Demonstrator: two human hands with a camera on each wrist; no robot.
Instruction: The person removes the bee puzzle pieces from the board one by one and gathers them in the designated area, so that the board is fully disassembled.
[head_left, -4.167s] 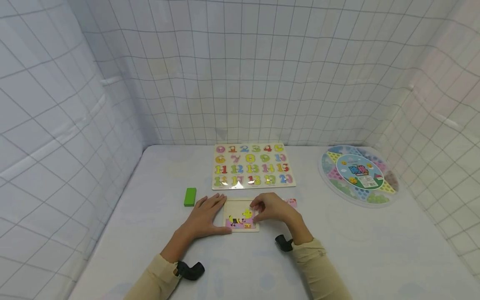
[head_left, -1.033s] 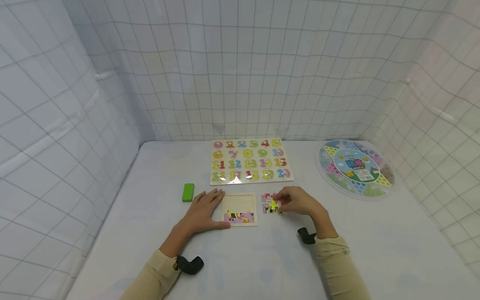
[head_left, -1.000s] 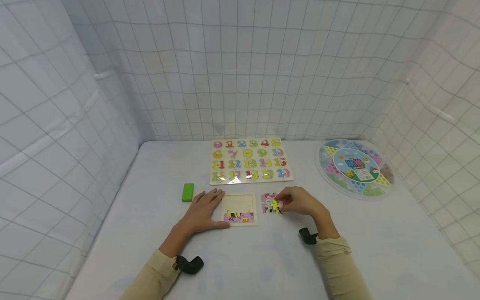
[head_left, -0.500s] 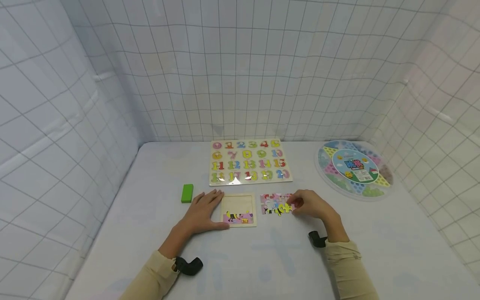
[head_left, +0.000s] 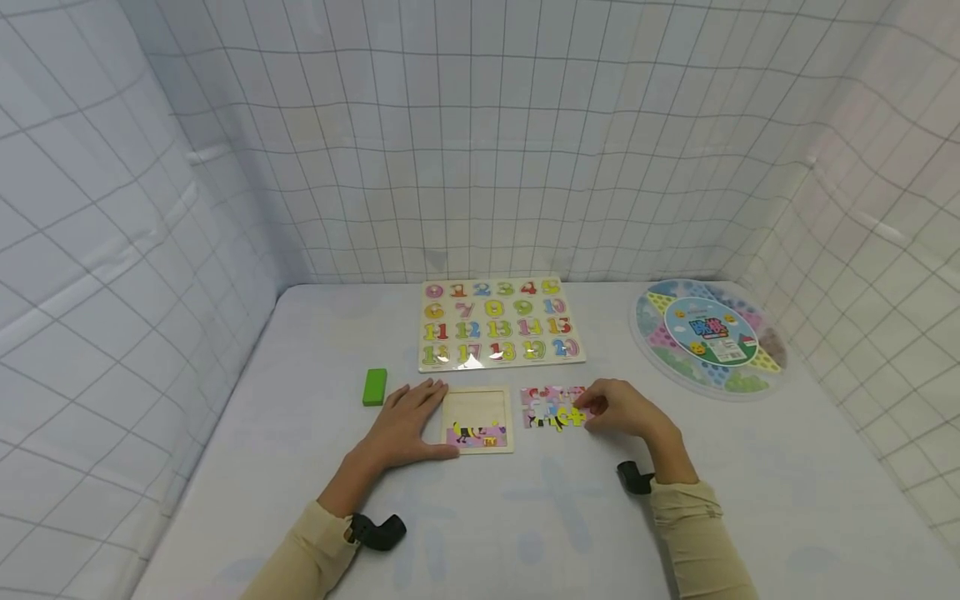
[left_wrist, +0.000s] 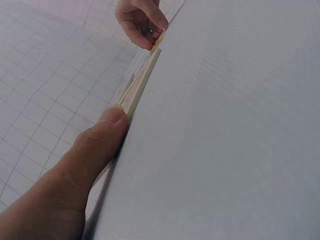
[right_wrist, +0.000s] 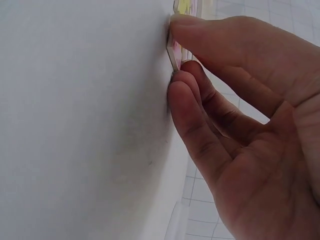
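Note:
My left hand point(head_left: 408, 427) lies spread along the left side of a small wooden puzzle tray point(head_left: 512, 421), fingertips at its far left corner. In the left wrist view, the left thumb point(left_wrist: 112, 116) rests against the tray's edge. Pink bee-picture pieces point(head_left: 467, 435) fill the tray's near part, and its far part shows bare wood. To its right lies a group of puzzle pieces point(head_left: 534, 404) in pink, blue and yellow. My right hand point(head_left: 622, 410) pinches a yellow and pink puzzle piece point(head_left: 577, 416) at this group's right end, low at the table; its fingers hide part of it.
Behind the tray lies a number board point(head_left: 502, 325) with colourful numerals. A green block point(head_left: 375, 387) sits left of my left hand. Toward the back right is a round, flat game set point(head_left: 712, 340). Gridded white cloth point(head_left: 480, 167) walls enclose the table's back and sides.
The right hand has moved from over the tray to the pieces on its right. The yellow piece left the tray and then slid right to the group's end. The left hand keeps its place.

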